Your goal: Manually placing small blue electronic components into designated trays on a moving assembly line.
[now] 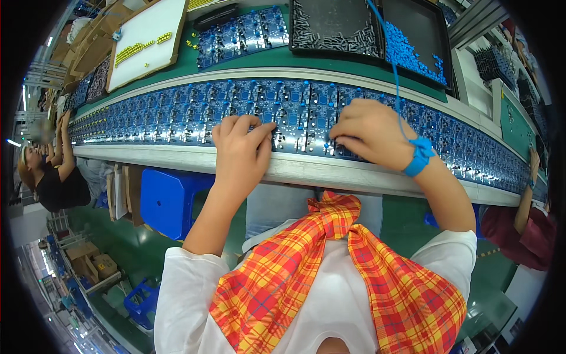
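A long row of blue circuit boards (298,112) runs from left to right in front of me, dotted with small blue and dark parts. My left hand (242,150) is over the boards left of the middle, fingers curled and thumb and forefinger close together; what they hold, if anything, is hidden. To its right, my right hand (374,133) bends low over the boards in a pinch, its fingertips beside a small blue component (327,144). I cannot make out what is in that pinch. A blue wrist strap (420,157) with a coiled cord circles my right wrist.
Behind the row are a black tray of dark cylindrical parts (336,43), a tray of blue components (407,50), separate circuit boards (242,36) and a white board with yellow parts (144,50). The strap's cord crosses the row. Co-workers reach in at both ends; a blue stool (168,200) stands left.
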`<state>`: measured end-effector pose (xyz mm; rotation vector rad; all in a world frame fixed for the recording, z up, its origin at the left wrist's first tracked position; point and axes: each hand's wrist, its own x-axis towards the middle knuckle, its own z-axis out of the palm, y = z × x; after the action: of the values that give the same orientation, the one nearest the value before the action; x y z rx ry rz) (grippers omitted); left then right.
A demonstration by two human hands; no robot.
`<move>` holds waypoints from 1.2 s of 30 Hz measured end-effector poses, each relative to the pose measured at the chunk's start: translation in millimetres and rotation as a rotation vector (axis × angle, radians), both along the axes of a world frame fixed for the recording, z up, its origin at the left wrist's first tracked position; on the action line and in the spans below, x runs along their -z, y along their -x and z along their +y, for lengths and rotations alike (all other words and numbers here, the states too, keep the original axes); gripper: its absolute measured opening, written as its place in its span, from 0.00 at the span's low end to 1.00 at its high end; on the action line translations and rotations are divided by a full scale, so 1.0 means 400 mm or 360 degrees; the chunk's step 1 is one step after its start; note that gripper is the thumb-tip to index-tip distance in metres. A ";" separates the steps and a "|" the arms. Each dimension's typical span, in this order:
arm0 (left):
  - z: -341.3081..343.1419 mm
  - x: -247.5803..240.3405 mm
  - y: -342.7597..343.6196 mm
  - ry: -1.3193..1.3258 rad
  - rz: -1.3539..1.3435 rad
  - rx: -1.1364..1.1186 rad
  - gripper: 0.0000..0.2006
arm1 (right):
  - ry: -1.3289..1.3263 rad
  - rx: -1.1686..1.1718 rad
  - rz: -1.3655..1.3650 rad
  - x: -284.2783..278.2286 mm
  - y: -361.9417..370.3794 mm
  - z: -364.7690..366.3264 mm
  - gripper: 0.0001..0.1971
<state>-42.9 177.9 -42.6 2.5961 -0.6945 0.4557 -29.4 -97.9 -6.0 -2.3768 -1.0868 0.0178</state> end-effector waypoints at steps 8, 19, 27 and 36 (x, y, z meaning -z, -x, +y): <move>0.001 0.002 0.001 0.0004 0.0002 0.0005 0.09 | 0.0279 0.0037 -0.0167 0.027 0.020 0.050 0.01; 0.010 0.027 0.002 0.0100 -0.0053 0.0004 0.10 | 0.0219 0.0161 0.0029 -0.006 -0.004 0.057 0.04; 0.024 0.031 0.001 0.0163 -0.0052 0.0030 0.10 | 0.0148 0.0434 0.0042 0.017 -0.013 0.052 0.03; 0.020 0.034 0.005 0.0212 -0.0049 0.0013 0.09 | 0.0269 0.0522 0.0094 0.017 -0.005 0.071 0.03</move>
<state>-44.7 185.8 -56.4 2.4652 -0.6615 0.5221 -27.3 -69.7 -12.7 -2.6615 -0.6812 0.0655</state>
